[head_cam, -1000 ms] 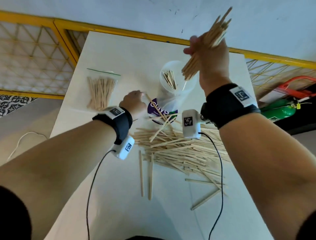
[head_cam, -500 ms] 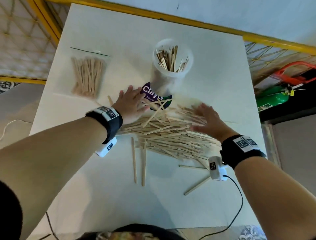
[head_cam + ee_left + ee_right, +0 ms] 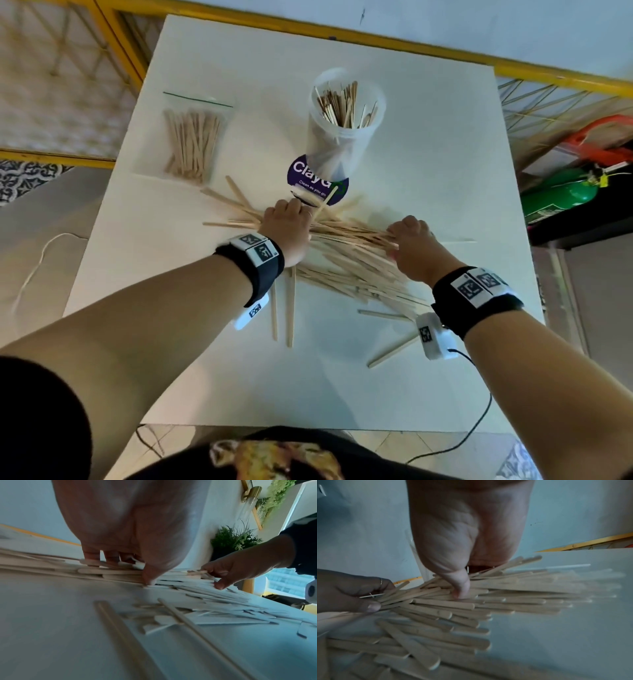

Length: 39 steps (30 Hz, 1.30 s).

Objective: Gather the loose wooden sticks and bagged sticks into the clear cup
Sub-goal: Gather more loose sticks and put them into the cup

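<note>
The clear cup [image 3: 346, 137] stands upright at the back middle of the white table [image 3: 428, 154], with several sticks in it. A clear bag of sticks [image 3: 191, 144] lies flat to its left. The loose wooden sticks [image 3: 352, 260] lie in a fanned pile in front of the cup. My left hand [image 3: 294, 214] grips the left ends of one bunch, fingers curled round them [image 3: 373, 595]. My right hand [image 3: 399, 238] grips the same bunch further right, thumb [image 3: 460, 588] pressed on top. Both hands sit low on the pile [image 3: 171, 577].
A purple round lid [image 3: 305, 174] lies under the cup's front side. Two sticks [image 3: 291, 308] lie apart near my left wrist, and another [image 3: 394, 351] lies at the front right. A yellow rail [image 3: 548, 77] runs behind the table. A green bottle [image 3: 561, 195] lies off the right edge.
A second ago my right hand held a bunch over the cup. Then both hands came down flat on the pile. Now their fingers curl round a bunch of sticks.
</note>
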### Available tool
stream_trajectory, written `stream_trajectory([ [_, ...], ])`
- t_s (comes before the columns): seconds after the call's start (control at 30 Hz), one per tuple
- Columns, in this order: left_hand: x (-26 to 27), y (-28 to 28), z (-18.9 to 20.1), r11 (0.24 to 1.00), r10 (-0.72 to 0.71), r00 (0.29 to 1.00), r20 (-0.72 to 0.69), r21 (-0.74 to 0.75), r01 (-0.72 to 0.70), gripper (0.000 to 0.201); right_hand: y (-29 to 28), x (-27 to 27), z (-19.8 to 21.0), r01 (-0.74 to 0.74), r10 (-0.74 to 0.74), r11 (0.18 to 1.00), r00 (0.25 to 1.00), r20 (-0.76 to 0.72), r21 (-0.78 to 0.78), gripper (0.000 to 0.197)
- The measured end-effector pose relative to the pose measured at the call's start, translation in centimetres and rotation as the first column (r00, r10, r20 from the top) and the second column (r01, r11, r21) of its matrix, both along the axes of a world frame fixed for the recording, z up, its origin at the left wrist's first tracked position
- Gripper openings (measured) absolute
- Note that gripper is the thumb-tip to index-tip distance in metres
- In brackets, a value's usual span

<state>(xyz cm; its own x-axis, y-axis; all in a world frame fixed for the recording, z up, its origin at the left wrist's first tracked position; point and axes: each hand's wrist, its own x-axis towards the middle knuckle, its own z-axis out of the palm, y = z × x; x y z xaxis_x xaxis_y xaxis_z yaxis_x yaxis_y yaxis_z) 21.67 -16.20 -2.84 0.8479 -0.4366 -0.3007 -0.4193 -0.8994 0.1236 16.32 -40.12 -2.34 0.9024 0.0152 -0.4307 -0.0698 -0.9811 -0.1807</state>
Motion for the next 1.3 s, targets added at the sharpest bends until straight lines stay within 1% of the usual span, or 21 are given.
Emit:
stream_trajectory([
  [0.17, 0.1, 0.8, 0.2, 0.999, -0.04, 0.999, 0.02, 0.023, 0.04, 0.042, 0.2, 0.3, 0.2, -0.035, 0.036, 0.999, 0.997, 0.067, -0.007, 0.023],
  [0.27, 0.3, 1.4, 0.9, 0.999, -0.027, 0.999, 0.018, -0.034, 0.028, 0.044, 0.0, 0.9, 1.4, -0.034, 0.031, 0.999, 0.993, 0.111, 0.024, 0.014],
  [0.37, 0.7, 2.6, 1.3, 0.989, 0.028, 0.999, -0.019, -0.146, -0.03, 0.045, -0.2, 1.6, 3.2, 0.025, -0.039, 0.995, 0.989, 0.142, 0.097, 0.015],
  [0.43, 0.9, 3.5, 1.5, 0.976, 0.058, 0.998, -0.029, -0.209, -0.063, 0.041, 0.1, 2.0, 4.4, 0.082, -0.121, 0.974, 0.977, 0.175, 0.211, 0.016],
  [0.47, 0.9, 3.8, 1.7, 0.967, 0.087, 0.996, -0.033, -0.239, -0.093, 0.039, 0.4, 2.2, 4.8, 0.119, -0.177, 0.948, 0.968, 0.18, 0.296, 0.017],
  [0.53, 0.7, 4.3, 2.2, 0.928, 0.19, 0.981, -0.03, -0.321, -0.19, 0.035, 1.4, 2.7, 5.7, 0.193, -0.3, 0.867, 0.938, 0.173, 0.458, 0.015],
  [0.6, 0.4, 4.5, 2.7, 0.85, 0.314, 0.949, -0.041, -0.433, -0.3, 0.027, 2.7, 3.2, 6.5, 0.251, -0.399, 0.794, 0.902, 0.163, 0.554, 0.011],
  [0.63, 0.2, 4.4, 3.0, 0.807, 0.361, 0.931, -0.059, -0.481, -0.344, 0.023, 3.4, 3.3, 6.8, 0.274, -0.438, 0.759, 0.886, 0.152, 0.59, 0.012],
  [0.73, -0.2, 3.8, 3.6, 0.69, 0.422, 0.899, -0.119, -0.601, -0.403, 0.015, 5.8, 3.6, 7.4, 0.319, -0.527, 0.626, 0.846, 0.084, 0.712, 0.025],
  [0.8, -0.6, 2.7, 3.8, 0.632, 0.429, 0.891, -0.151, -0.654, -0.416, 0.014, 7.2, 3.7, 7.3, 0.325, -0.539, 0.583, 0.84, 0.055, 0.745, 0.035],
  [0.87, -0.9, 1.6, 4.0, 0.591, 0.428, 0.889, -0.166, -0.693, -0.414, 0.017, 8.6, 3.9, 7.2, 0.322, -0.528, 0.553, 0.849, 0.024, 0.769, 0.044],
  [0.93, -1.2, 0.5, 4.2, 0.547, 0.395, 0.904, -0.164, -0.749, -0.375, 0.018, 9.9, 4.2, 6.8, 0.323, -0.526, 0.523, 0.851, 0.0, 0.789, 0.047],
  [1.0, -1.5, -0.6, 4.2, 0.499, 0.317, 0.937, -0.146, -0.815, -0.295, 0.018, 11.0, 4.4, 6.4, 0.339, -0.552, 0.508, 0.834, -0.003, 0.791, 0.044],
  [1.07, -1.5, -1.5, 3.9, 0.467, 0.274, 0.954, -0.122, -0.85, -0.243, 0.021, 11.6, 4.7, 6.0, 0.355, -0.596, 0.475, 0.803, -0.002, 0.805, 0.04],
  [1.1, -1.5, -1.9, 3.8, 0.459, 0.265, 0.956, -0.123, -0.856, -0.237, 0.023, 11.8, 4.9, 6.0, 0.357, -0.618, 0.463, 0.786, 0.007, 0.811, 0.037],
  [1.13, -1.5, -2.2, 3.8, 0.458, 0.253, 0.959, -0.127, -0.857, -0.235, 0.021, 12.0, 5.1, 5.9, 0.354, -0.633, 0.472, 0.774, 0.031, 0.808, 0.037],
  [1.2, -1.4, -2.6, 4.0, 0.458, 0.222, 0.965, -0.14, -0.859, -0.23, 0.016, 12.3, 5.4, 5.8, 0.342, -0.63, 0.523, 0.772, 0.085, 0.781, 0.038],
  [1.23, -1.5, -2.6, 4.1, 0.447, 0.21, 0.965, -0.157, -0.862, -0.237, 0.016, 12.4, 5.4, 5.7, 0.34, -0.623, 0.54, 0.777, 0.094, 0.77, 0.035],
  [1.27, -1.4, -2.6, 4.1, 0.439, 0.195, 0.964, -0.18, -0.863, -0.25, 0.016, 12.5, 5.4, 5.9, 0.346, -0.621, 0.537, 0.779, 0.083, 0.769, 0.031],
  [1.3, -1.5, -2.4, 4.3, 0.442, 0.18, 0.96, -0.212, -0.855, -0.272, 0.016, 12.6, 5.4, 6.1, 0.358, -0.628, 0.51, 0.776, 0.055, 0.782, 0.026],
])
